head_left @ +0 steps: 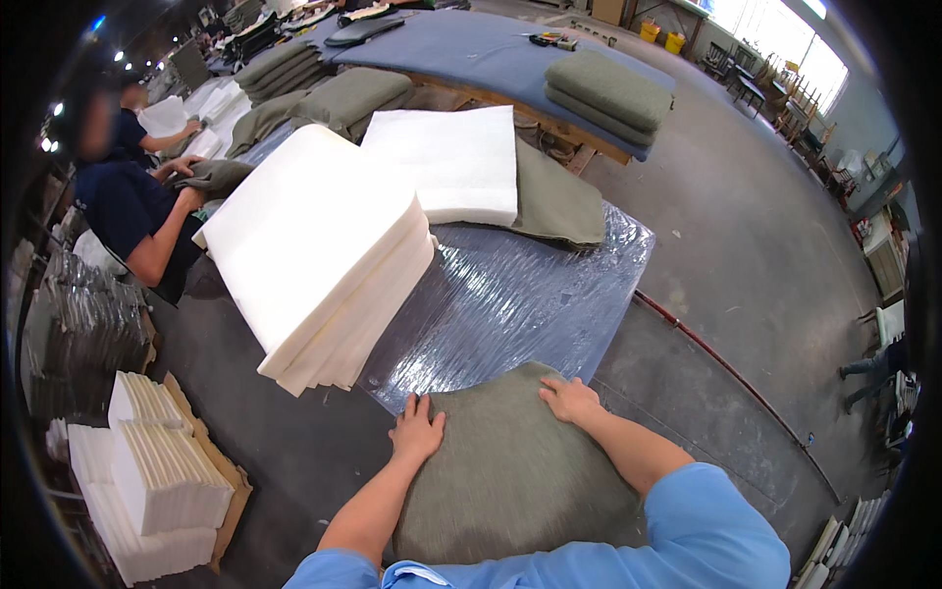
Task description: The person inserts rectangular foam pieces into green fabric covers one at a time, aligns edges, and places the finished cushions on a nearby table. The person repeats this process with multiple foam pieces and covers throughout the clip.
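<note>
A grey-green fabric cushion cover (515, 481) lies in front of me, close to my body, its far edge over the plastic-wrapped surface. My left hand (417, 430) grips its far left corner, with the thumb on top of the fabric. At the far right corner my right hand (571, 401) is closed on the edge, its fingertips partly hidden. Beyond my left hand stands a tall stack of white padding sheets (324, 236). Past the wrapped surface, a white foam pad (446, 162) rests partly over another grey-green cover (554, 196).
The clear-wrapped table (520, 294) lies ahead. Farther off is a blue padded table (461, 49) bearing folded grey-green cushions (608, 93). A co-worker (137, 206) handles fabric at left. White foam stacks (167, 471) stand low left; a red-brown pole or hose (716, 358) runs along the floor at right.
</note>
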A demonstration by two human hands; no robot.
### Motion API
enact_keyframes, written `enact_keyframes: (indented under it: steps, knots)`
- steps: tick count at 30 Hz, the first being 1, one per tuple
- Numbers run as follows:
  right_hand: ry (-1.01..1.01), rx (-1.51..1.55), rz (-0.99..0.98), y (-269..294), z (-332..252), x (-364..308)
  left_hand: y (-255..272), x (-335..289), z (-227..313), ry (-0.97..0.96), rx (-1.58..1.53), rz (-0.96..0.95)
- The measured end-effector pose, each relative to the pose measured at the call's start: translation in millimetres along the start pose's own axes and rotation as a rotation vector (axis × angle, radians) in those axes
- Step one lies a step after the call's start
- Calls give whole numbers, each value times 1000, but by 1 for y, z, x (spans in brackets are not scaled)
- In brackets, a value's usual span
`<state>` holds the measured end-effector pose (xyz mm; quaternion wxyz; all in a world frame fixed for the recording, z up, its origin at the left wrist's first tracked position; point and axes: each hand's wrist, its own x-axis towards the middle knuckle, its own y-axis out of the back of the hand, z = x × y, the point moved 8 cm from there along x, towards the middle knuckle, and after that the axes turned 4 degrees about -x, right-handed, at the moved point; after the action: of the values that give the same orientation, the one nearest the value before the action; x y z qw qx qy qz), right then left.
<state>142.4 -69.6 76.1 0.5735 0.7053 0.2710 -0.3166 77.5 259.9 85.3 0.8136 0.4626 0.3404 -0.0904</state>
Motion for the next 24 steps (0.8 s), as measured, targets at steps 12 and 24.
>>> enact_keyframes:
  steps: [12,24]
  knots:
    - [37,1119,-374,-37,81,-114,-26,-210,-87,241,-1489,-140]
    - [100,1164,-783,-29,139,-98,-31,-273,22,-28,-1887,207]
